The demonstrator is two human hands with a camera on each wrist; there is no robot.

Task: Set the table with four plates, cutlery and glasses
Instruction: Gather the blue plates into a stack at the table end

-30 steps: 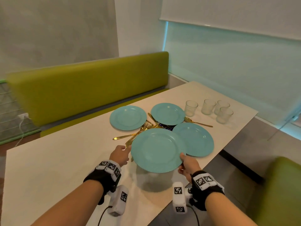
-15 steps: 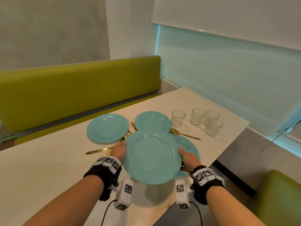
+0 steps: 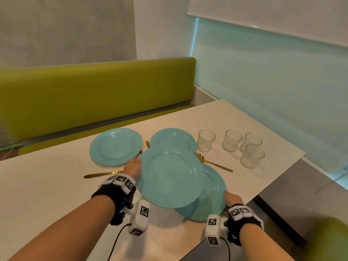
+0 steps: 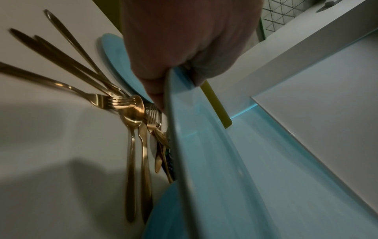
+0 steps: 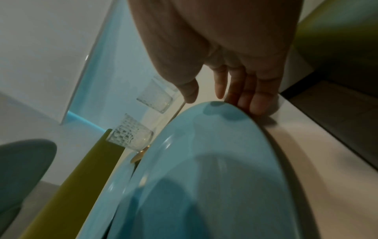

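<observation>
Over the middle of the pale table point(image 3: 47, 189), the left hand point(image 3: 133, 169) held a teal plate point(image 3: 170, 178) clear of the surface, thumb over the rim and fingers curled beneath, as the left wrist view showed. That raised plate hid most of the gold cutlery point(image 4: 131, 113) heaped below it. The right hand point(image 3: 232, 198) was at the near edge of a second plate point(image 3: 213, 200) lying flat by the table's corner; its fingers point(image 5: 255, 103) were straight and close together at the rim, the thumb apart above, and it probably had no grip yet, though the view there was dim. Two more plates point(image 3: 115, 146) lay beyond, and four glasses point(image 3: 206, 140) stood grouped near the far edge.

To do this step well, the lifted plate ought to be kept level and carried wide of the forks, then set down flat at its own seat. The right hand should slide fingers under the rim before lifting, since that plate sat close to the table's edge
</observation>
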